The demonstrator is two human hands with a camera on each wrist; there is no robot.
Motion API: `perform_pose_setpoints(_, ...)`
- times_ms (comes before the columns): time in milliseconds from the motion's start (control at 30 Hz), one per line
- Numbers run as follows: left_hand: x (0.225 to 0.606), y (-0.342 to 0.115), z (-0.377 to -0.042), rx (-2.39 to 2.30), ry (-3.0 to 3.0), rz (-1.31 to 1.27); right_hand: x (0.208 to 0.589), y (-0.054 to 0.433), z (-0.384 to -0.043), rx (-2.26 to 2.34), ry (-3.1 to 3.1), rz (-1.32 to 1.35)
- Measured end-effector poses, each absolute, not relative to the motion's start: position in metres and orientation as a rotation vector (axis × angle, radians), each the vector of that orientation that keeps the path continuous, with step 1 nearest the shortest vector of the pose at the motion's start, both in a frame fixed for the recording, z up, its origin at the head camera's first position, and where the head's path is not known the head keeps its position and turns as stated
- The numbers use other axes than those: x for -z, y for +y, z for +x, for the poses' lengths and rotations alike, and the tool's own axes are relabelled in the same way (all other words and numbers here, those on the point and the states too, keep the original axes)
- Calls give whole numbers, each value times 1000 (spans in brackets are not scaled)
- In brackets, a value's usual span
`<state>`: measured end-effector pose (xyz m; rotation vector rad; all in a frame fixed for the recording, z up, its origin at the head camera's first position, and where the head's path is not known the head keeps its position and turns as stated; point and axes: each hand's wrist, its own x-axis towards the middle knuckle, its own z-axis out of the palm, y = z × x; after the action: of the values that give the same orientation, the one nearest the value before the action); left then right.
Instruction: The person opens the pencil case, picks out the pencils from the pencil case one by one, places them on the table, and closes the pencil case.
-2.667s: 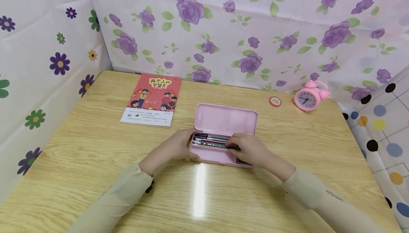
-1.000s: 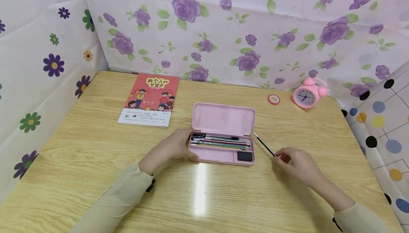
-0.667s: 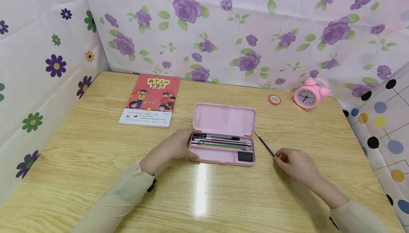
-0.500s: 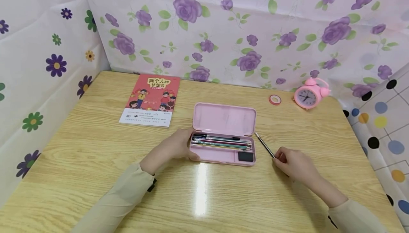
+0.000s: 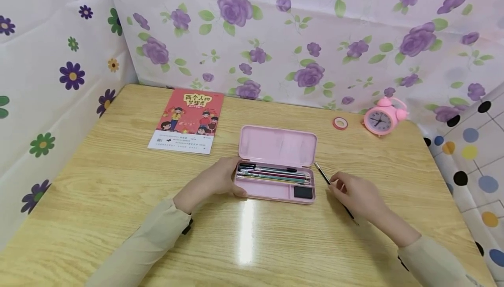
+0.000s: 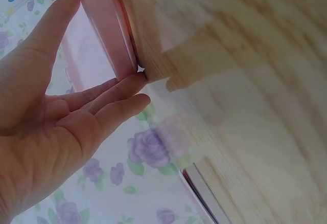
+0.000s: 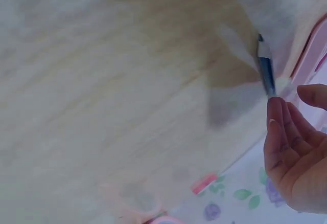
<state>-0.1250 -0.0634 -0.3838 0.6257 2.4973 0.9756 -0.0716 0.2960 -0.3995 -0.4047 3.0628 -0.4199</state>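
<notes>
A pink pencil case (image 5: 264, 190) stands with its lid raised in the head view, pencils (image 5: 271, 176), a black-capped pen (image 5: 247, 166) and a dark rectangular block (image 5: 303, 192) inside. My left hand (image 5: 214, 177) holds the case's left end, thumb at the front corner and fingers at the back, as the left wrist view also shows. To the right of the case a dark pencil (image 5: 322, 173) lies slantwise on the table. Over its middle is my right hand (image 5: 360, 195); in the right wrist view the thumb stands apart from the fingers, beside the pencil (image 7: 266, 70).
A red book (image 5: 189, 118) lies at the back left of the wooden table (image 5: 118, 182). Behind the case to the right are a roll of red tape (image 5: 336, 124) and a pink alarm clock (image 5: 379, 120). Flowered cloth (image 5: 275, 29) hangs behind.
My right hand took a pencil out of the case and brought it to the table on the right. It then slid up-left along the pencil, its thumb now apart. My left hand stayed.
</notes>
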Motion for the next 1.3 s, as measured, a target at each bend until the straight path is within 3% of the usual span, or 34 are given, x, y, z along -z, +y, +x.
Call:
perform_pose_setpoints(367,383,-62,-126,-957,2511,620,393,273,-95,547,3077,-824)
perform_pose_setpoints(667,386,-60,-128,-962,2504,617,398,249,-110,431,3075,-1010)
perform_pose_setpoints(1300,384,-62,-127,-931,2526,604,402,219,-118,436,3019,-1105)
